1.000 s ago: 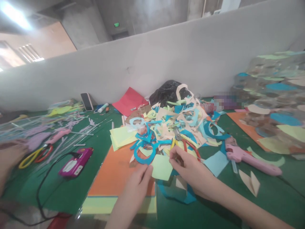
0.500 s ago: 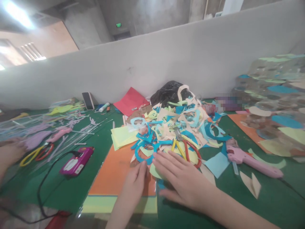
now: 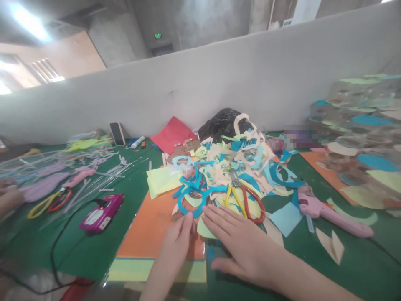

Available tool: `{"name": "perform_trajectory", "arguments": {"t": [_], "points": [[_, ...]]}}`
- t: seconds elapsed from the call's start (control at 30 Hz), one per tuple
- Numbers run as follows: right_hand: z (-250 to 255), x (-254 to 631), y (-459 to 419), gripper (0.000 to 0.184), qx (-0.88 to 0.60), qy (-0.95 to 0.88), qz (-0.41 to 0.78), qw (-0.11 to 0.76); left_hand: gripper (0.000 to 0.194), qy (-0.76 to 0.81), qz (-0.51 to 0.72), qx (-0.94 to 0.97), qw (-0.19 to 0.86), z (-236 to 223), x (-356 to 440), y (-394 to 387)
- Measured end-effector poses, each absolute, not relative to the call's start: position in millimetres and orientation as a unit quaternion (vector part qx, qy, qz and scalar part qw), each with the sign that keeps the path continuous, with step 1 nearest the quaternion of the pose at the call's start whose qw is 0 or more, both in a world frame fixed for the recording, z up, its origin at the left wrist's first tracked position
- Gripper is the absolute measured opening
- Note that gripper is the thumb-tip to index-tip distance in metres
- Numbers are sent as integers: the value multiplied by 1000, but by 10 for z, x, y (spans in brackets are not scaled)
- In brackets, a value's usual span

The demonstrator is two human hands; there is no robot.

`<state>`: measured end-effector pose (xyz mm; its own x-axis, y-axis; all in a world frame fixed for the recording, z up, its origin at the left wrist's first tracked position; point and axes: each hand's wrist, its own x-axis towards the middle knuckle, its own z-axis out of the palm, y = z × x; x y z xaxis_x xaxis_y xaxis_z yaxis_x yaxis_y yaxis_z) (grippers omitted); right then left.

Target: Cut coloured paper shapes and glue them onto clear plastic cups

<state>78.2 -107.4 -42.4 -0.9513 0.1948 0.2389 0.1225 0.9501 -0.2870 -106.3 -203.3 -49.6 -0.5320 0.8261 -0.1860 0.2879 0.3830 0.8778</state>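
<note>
My left hand (image 3: 176,237) is over the orange sheets (image 3: 140,228), its fingers curled and thumb up. The thumb tip meets the lower edge of a blue paper ring (image 3: 181,205); whether anything is pinched is hidden. My right hand (image 3: 239,240) lies flat with its fingers stretched and thumb apart, partly over a pale green paper piece (image 3: 204,229). Just beyond its fingers are scissors with yellow and red handles (image 3: 253,205), resting on a heap of paper scraps (image 3: 221,167).
On the right lie a pink glue gun (image 3: 335,215) and stacked clear packs with paper ovals (image 3: 372,161). To the left are a magenta device (image 3: 102,212) with a black cable, another pair of scissors (image 3: 52,200) and another person's hand (image 3: 11,198). A phone (image 3: 117,133) leans against the partition (image 3: 131,100).
My right hand has shifted slightly down, and its thumb has spread a little. My left hand stays almost in place. The other person's hand at the left has moved further left.
</note>
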Motion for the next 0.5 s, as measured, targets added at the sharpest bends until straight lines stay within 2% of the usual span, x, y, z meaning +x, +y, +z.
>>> {"name": "perform_trajectory", "arguments": {"t": [0.5], "points": [[-508, 781, -1066, 78, -86, -983, 52, 151, 46, 746, 488, 344, 294, -542, -1094, -2042]]}}
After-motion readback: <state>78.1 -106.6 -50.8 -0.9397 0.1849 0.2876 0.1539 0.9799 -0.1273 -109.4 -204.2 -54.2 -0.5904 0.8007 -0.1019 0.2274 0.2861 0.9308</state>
